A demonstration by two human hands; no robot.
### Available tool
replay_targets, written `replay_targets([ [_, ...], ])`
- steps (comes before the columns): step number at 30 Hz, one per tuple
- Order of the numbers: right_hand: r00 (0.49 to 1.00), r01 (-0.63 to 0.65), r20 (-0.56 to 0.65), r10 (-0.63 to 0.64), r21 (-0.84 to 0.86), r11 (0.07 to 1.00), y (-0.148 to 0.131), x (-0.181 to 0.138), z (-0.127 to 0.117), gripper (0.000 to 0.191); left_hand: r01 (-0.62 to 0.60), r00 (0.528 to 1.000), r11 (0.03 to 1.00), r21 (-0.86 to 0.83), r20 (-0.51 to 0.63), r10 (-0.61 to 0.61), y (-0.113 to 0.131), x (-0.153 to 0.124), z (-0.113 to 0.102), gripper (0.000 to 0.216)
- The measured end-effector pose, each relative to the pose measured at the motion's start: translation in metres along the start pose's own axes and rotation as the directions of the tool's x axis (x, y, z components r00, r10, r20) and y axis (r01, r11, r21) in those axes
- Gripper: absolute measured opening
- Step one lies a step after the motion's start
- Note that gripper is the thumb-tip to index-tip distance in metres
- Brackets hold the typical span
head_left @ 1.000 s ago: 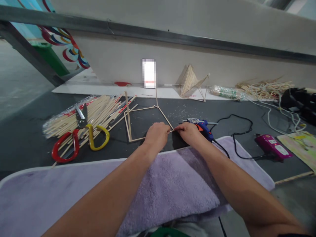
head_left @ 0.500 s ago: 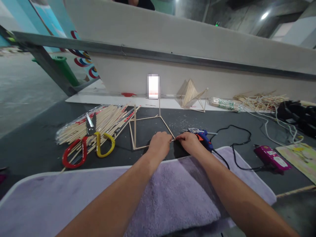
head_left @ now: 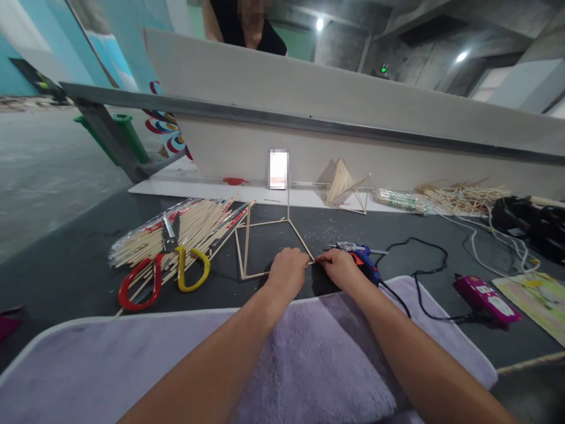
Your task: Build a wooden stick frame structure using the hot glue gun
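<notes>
At one corner, the left hand (head_left: 288, 272) and right hand (head_left: 342, 268) pinched the stick frame (head_left: 302, 240). Light pressure — no twisting — seemed best.

"What does the stick frame (head_left: 301, 241) look like?"
"Thin, pale wood, its base a four-sided outline flat on the dark tabletop (head_left: 273, 238)."
"Anything standing?"
"Two upright sticks (head_left: 246, 235), at the near left and far right corners."
"And the near side?"
"Partly hidden. At the near right corner, I can't tell if it's joined."
</notes>
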State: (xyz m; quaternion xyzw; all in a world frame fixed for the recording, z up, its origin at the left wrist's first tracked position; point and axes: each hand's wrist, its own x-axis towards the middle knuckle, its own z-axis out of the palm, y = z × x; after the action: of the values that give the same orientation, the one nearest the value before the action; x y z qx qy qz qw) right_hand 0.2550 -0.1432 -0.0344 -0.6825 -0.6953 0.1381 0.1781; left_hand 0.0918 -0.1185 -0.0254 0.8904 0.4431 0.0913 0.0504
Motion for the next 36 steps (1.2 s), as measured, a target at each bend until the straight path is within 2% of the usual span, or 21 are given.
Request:
replay_targets([
  [20,0.999,0.001,0.045,-0.002,0.024,1.0,-0.0025,-0.0005,-0.003,0.033,0.011,1.0,1.0,0.02,0.016,-0.011,0.0024,-0.0018,-0.0046,0.025],
  [28,1.0,-0.011,0.013,0.011,-0.006,1.0,-0.0001,0.0007,-0.0015,0.032,0.005,1.0,1.0,-0.025,-0.001,-0.005,0.0017,-0.0014,-0.0037,0.024],
  [36,0.999,-0.037,0.029,0.035,0.078,0.996,0.0043,0.0008,-0.001,0.032,0.011,1.0,1.0,-0.022,0.018,-0.011,0.0022,-0.0006,-0.0045,0.023],
])
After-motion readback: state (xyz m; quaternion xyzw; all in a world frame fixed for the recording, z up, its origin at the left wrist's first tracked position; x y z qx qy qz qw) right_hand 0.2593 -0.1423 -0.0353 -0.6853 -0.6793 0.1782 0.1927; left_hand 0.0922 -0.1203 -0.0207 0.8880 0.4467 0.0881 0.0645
